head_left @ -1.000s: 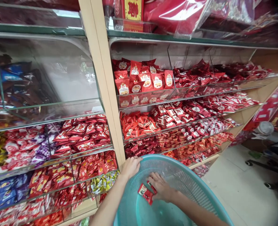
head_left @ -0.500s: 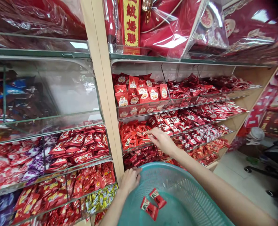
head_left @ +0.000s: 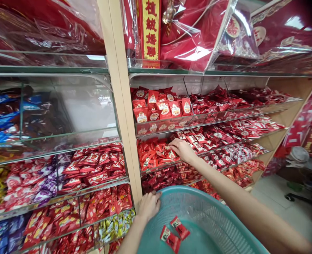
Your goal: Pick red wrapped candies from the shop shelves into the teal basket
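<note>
Fingers (head_left: 173, 144) of the right hand (head_left: 184, 151) are half curled at red packets (head_left: 154, 152) on the shelf (head_left: 161, 167); whether they hold one, I cannot tell. Picking seems the present step, and the next move calls for a gentle pinch. Left hand (head_left: 148, 206) clasps the teal basket (head_left: 214, 218) by its rim; inside lie two similar packets (head_left: 170, 239).

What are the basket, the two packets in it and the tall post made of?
The teal basket looks like moulded plastic: smooth rim, tiny holes. The red packets are probably thin plastic film, lightly shiny, flat-ended. The post could be wood or wood-look board: pale tan, flat, matte.
</note>
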Tool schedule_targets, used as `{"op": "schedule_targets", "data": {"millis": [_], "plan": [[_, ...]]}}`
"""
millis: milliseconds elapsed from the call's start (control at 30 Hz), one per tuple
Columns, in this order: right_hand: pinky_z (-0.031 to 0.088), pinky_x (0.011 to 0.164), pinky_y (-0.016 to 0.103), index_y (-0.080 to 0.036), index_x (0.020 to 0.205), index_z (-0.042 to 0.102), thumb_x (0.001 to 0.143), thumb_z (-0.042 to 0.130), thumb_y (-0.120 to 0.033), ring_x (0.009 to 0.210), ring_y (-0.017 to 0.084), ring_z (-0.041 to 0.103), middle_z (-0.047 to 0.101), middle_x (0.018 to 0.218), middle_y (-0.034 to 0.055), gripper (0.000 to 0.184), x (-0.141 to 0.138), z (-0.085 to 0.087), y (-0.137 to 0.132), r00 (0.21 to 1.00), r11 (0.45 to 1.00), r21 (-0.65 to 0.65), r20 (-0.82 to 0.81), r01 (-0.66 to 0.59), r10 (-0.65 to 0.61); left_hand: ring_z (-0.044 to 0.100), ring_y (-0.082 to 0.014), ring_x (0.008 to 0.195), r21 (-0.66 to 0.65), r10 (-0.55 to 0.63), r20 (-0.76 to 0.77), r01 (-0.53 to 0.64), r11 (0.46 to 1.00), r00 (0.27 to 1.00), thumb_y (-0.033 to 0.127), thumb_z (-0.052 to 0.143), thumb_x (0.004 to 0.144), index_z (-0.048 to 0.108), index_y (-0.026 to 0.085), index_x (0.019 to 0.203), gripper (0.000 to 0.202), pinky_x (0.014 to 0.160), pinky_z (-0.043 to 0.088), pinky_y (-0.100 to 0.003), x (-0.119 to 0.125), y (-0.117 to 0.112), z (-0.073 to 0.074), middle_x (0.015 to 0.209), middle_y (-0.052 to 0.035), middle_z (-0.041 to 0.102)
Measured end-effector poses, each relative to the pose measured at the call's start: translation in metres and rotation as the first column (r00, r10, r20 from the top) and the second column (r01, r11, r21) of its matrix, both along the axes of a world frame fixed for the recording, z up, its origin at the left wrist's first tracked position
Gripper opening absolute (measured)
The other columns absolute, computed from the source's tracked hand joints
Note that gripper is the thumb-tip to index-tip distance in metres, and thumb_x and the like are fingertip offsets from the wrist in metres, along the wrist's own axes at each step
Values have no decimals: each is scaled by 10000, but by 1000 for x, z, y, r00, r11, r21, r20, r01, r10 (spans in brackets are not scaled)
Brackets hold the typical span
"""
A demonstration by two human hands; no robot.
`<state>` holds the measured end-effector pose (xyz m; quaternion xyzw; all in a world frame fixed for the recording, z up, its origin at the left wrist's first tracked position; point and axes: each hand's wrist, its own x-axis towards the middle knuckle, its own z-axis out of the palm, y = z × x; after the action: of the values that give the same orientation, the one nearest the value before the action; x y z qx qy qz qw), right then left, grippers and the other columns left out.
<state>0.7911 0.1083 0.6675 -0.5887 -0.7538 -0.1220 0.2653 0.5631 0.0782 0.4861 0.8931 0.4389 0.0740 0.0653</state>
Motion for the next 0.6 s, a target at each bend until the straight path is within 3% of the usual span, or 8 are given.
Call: {"op": "schedule_targets", "data": {"millis": [133, 233, 300, 367, 433, 500, 600], "plan": [[419, 766, 275, -192, 916, 643, 860, 435, -263, 840, 167, 575, 635, 901, 60, 227, 1, 8, -27, 972, 985, 167, -219, -48, 85, 552, -189, 1009, -15, 6, -7, -6, 1000, 1000, 287, 350, 850, 497, 291, 1218, 397, 891, 405, -306, 0, 0, 1, 1178, -53, 563], [441, 700, 279, -178, 875, 641, 834, 477, -313, 755, 162, 576, 639, 830, 54, 216, 0, 1, -57, 886, 975, 218, -442, -47, 141, 565, -191, 981, -13, 3, -8, -3, 1000, 1000, 302, 339, 855, 500, 299, 1214, 394, 867, 414, -310, 1, -1, 5, 1146, -46, 583], [451, 627, 267, -169, 879, 627, 812, 499, -362, 671, 147, 571, 628, 766, 40, 241, 1, -12, -76, 776, 987, 140, -613, -75, 146, 573, -189, 965, -21, 3, -8, -3, 1000, 1000, 301, 349, 849, 510, 299, 1204, 389, 853, 418, -305, 3, -2, 8, 1128, -39, 596], [452, 580, 251, -163, 887, 609, 794, 511, -406, 617, 131, 559, 611, 719, 22, 278, 5, -32, -91, 663, 982, -17, -740, -188, 114, 573, -187, 968, -19, 3, 9, -3, 1000, 1000, 294, 346, 848, 540, 295, 1170, 375, 851, 418, -296, 4, -2, 11, 1094, -27, 616], [443, 553, 233, -156, 851, 603, 779, 518, -431, 592, 116, 544, 593, 687, 9, 296, 11, -60, -100, 620, 912, -207, -782, -353, 63, 571, -176, 972, -25, -10, 29, 10, 1000, 1000, 287, 344, 848, 551, 300, 1152, 368, 852, 416, -283, 5, -2, 12, 1079, -10, 626], [425, 533, 214, -151, 801, 600, 765, 528, -442, 580, 102, 524, 578, 669, -1, 302, 17, -91, -101, 643, 790, -396, -766, -468, -3, 572, -167, 971, -30, -23, 42, 24, 999, 999, 284, 344, 847, 559, 300, 1143, 366, 851, 417, -274, 5, -2, 13, 1094, 1, 622], [392, 480, 194, -146, 746, 593, 738, 548, -440, 524, 87, 498, 545, 591, -19, 297, 19, -137, -98, 691, 618, -593, -715, -517, -107, 578, -160, 962, -30, -37, 49, 38, 999, 998, 282, 340, 849, 565, 294, 1138, 367, 847, 419, -271, 5, -3, 13, 1115, 7, 615]]}}
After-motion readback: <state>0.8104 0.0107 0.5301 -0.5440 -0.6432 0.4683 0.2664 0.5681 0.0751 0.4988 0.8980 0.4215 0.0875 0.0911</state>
